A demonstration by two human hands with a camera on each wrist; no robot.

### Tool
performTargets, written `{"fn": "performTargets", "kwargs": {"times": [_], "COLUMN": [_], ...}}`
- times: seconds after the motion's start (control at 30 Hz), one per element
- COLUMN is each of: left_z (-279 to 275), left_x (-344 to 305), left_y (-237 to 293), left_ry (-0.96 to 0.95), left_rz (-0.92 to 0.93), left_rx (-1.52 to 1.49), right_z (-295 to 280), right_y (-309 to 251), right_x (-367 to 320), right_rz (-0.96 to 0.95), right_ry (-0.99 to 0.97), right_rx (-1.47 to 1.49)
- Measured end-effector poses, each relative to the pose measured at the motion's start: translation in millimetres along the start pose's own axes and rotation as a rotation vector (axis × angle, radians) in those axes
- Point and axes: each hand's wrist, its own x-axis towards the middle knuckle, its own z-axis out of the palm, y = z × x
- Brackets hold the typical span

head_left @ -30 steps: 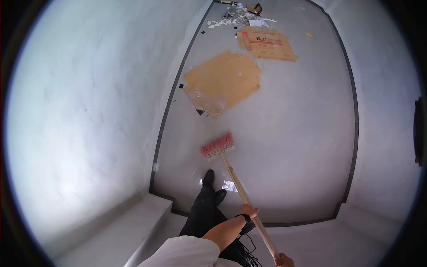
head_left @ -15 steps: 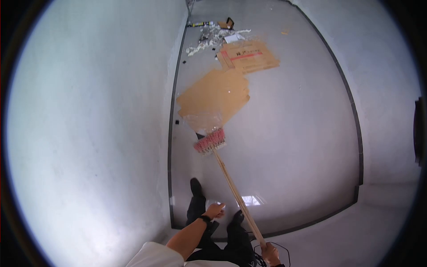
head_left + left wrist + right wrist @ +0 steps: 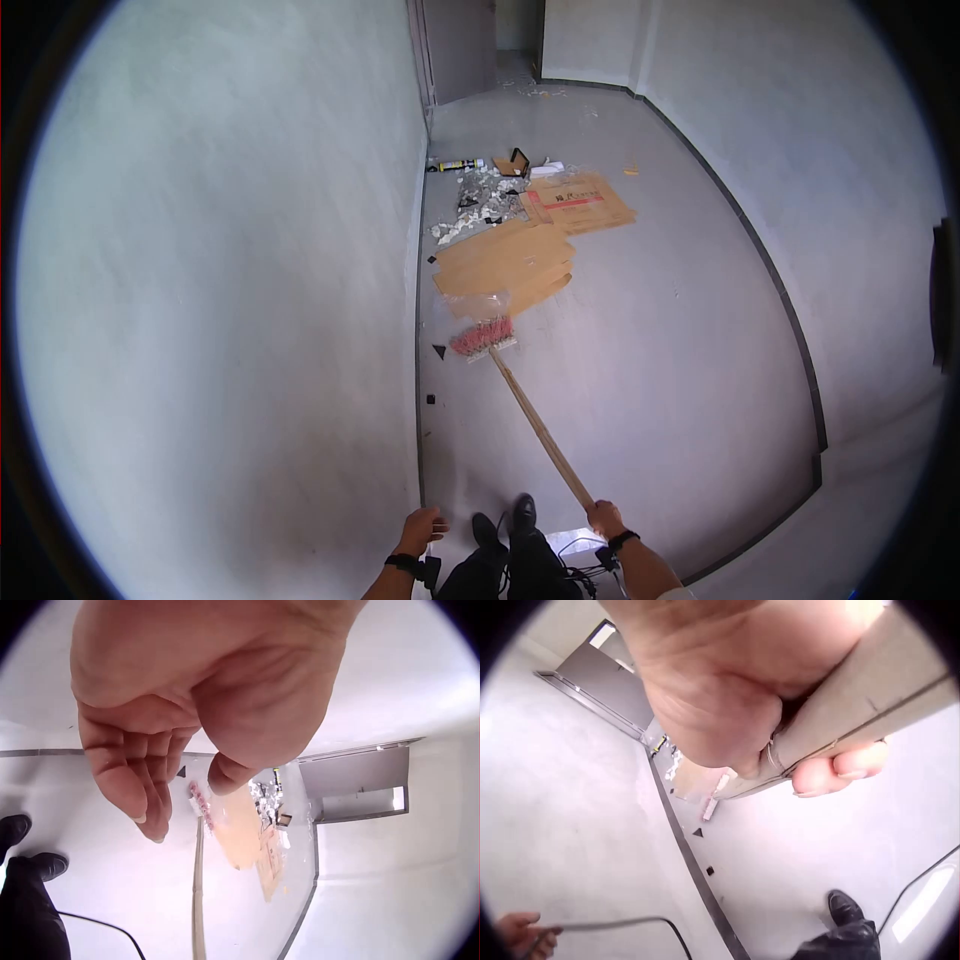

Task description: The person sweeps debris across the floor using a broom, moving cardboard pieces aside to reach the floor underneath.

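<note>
1. Wall (image 3: 200, 300), on my left: pale matt plaster, smooth, meeting the floor at a thin dark skirting strip (image 3: 418, 400).
2. My left hand (image 3: 420, 525): low, close to that wall. The fingers are loosely curled and relaxed, the palm bare, gripping nothing. A dark strap circles the wrist.
3. Black scraps (image 3: 438, 351): small, flat, angular chips on the floor, just left of the bristles.
4. Debris pile (image 3: 470, 205): pale crumbled bits and dark flecks heaped along the skirting, well beyond the broom.
5. Broom (image 3: 530, 410): a long, straight handle of pale bare wood, flat-faced in the right wrist view. It slants from my right hand up and leftward to a short head of pink-red bristles (image 3: 484, 338). The head rests on the floor, against crinkled clear film at the near edge of the cardboard.
6. Cardboard sheets (image 3: 505, 262): plain brown, flattened, overlapping, with straight cut edges.
7. Shoes (image 3: 505, 520): black, side by side, between my hands.
8. Printed carton (image 3: 578, 200): flattened brown board with red lettering, lying just past the plain sheets.
9. My right hand (image 3: 605, 518): fingers and thumb wrapped tight round the handle's near end.
10. Floor (image 3: 680, 350): grey, smooth, faintly glossy.
</note>
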Motion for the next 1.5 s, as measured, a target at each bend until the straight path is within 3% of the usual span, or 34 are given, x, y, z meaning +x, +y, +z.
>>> {"fn": "performTargets", "kwargs": {"times": [0.1, 0.2, 0.3, 0.37, 0.47, 0.5, 0.57, 0.6, 0.7, 0.73, 0.77, 0.8, 0.83, 0.9, 0.97, 1.0, 1.07, 1.23, 1.27, 1.3, 1.4, 1.47, 1.5], "left_z": [10.2, 18.5, 11.1, 13.9, 34.7, 47.6, 61.5, 64.6, 76.2, 72.1, 76.7, 76.1, 75.8, 74.3, 72.9, 75.6, 64.2, 66.3, 56.6, -0.7, 6.3, 14.3, 10.8], "left_x": [-34.4, -45.2, -71.9, -99.9, -135.0, -84.9, -97.1, -73.3, -100.3, -80.4, -73.4, -66.7, -61.9, -58.8, -59.5, -59.6, -53.1, -70.7, -71.8, -46.4, -74.5, -77.9, -80.3], "left_y": [-15.5, -28.6, -65.2, -76.1, -148.0, -42.3, -46.3, 8.4, -38.8, -3.7, 6.8, 10.0, 3.9, -10.4, -26.4, -34.7, -36.0, -67.5, -63.6, -20.3, -26.4, -28.3, -33.7], "left_ry": [-0.001, 0.065, 0.109, 0.090, 0.033, 0.017, -0.027, -0.054, -0.100, -0.145, -0.184, -0.188, -0.212, -0.233, -0.292, -0.289, -0.344, -0.250, -0.216, -0.219, -0.143, -0.131, -0.122], "left_rz": [0.059, 0.042, 0.052, 0.033, 0.026, 0.029, 0.038, -0.004, -0.016, -0.037, -0.042, -0.057, -0.075, -0.086, -0.167, -0.172, -0.237, -0.234, -0.223, -0.222, -0.243, -0.239, -0.247], "left_rx": [0.116, 0.142, 0.153, 0.146, 0.154, 0.160, 0.212, 0.242, 0.283, 0.310, 0.333, 0.331, 0.363, 0.398, 0.445, 0.443, 0.497, 0.446, 0.412, 0.424, 0.404, 0.355, 0.302], "right_z": [-33.9, -61.0, -66.8, -71.4, -75.8, -123.4, -139.2, -158.8, -152.3, -152.6, -180.1, -192.2, -199.7, -201.9, -200.6, -201.9, -188.2, -149.4, -125.8, -68.1, -61.8, -61.9, -49.3], "right_y": [-61.7, -115.3, -145.2, -120.1, 21.7, -34.1, 32.6, 21.2, 164.0, 203.5, 182.4, 184.6, 193.4, 233.7, 223.3, 239.4, 249.6, 278.6, 250.7, 169.9, 154.4, 107.1, 79.8], "right_x": [37.9, 96.6, 84.7, 45.4, -36.1, 3.9, -49.4, -40.9, -107.9, -129.1, -165.5, -190.7, -222.7, -255.3, -282.7, -278.3, -260.5, -218.2, -199.1, -165.5, -115.2, -51.5, -16.8], "right_rz": [0.040, -0.064, -0.176, -0.180, -0.167, -0.160, -0.129, -0.065, -0.233, -0.280, -0.323, -0.167, -0.164, -0.085, -0.064, -0.064, -0.048, 0.030, 0.031, 0.036, -0.009, -0.013, -0.066], "right_ry": [-0.036, -0.009, -0.040, -0.014, -0.057, -0.077, -0.087, -0.123, 0.022, 0.087, 0.093, 0.004, 0.047, 0.016, -0.014, -0.020, -0.115, -0.166, -0.129, -0.078, -0.049, -0.056, -0.028], "right_rx": [0.119, 0.229, 0.323, 0.323, 0.252, 0.218, 0.203, 0.190, -0.076, -0.174, -0.329, -0.341, -0.284, -0.328, -0.409, -0.411, -0.686, -0.711, -0.667, -0.605, -0.476, -0.251, -0.276]}}
